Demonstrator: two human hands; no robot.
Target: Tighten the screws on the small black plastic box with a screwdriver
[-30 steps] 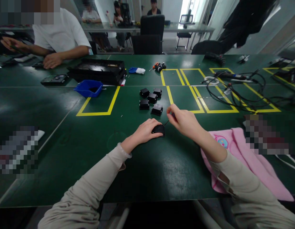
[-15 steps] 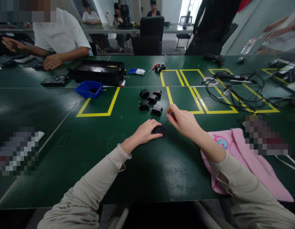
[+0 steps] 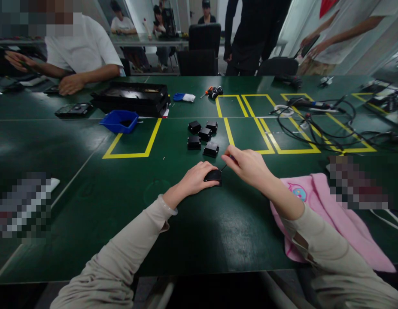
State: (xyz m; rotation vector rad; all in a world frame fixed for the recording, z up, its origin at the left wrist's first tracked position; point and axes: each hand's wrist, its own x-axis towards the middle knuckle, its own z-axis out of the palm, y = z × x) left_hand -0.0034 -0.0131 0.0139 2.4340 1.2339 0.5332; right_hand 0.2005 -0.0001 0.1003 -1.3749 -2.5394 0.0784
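Note:
My left hand [image 3: 197, 177] is closed around a small black box [image 3: 213, 175], steadying it on the green table. Fingers lie along its far side and the thumb along its near side. In my right hand [image 3: 247, 165] is a thin screwdriver [image 3: 223, 168], pinched in the fingertips; its handle is mostly hidden. The dark shaft slants down to the box's right end, where the tip meets it near a corner. Just beyond my hands stand several similar black boxes [image 3: 205, 134] in a loose cluster.
A blue scoop-shaped bin [image 3: 120, 121] sits by a black tray [image 3: 131, 98] at the back left. Gloves [image 3: 184, 97] lie behind the boxes. Coiled black cables [image 3: 314, 122] spread at the right. A pink cloth [image 3: 327, 214] lies under my right forearm. A co-worker [image 3: 86, 51] sits across the table.
My right hand has turned and dipped slightly, with the screwdriver still at the box. My left hand and the box stay put. Two standing people in the background have shifted left.

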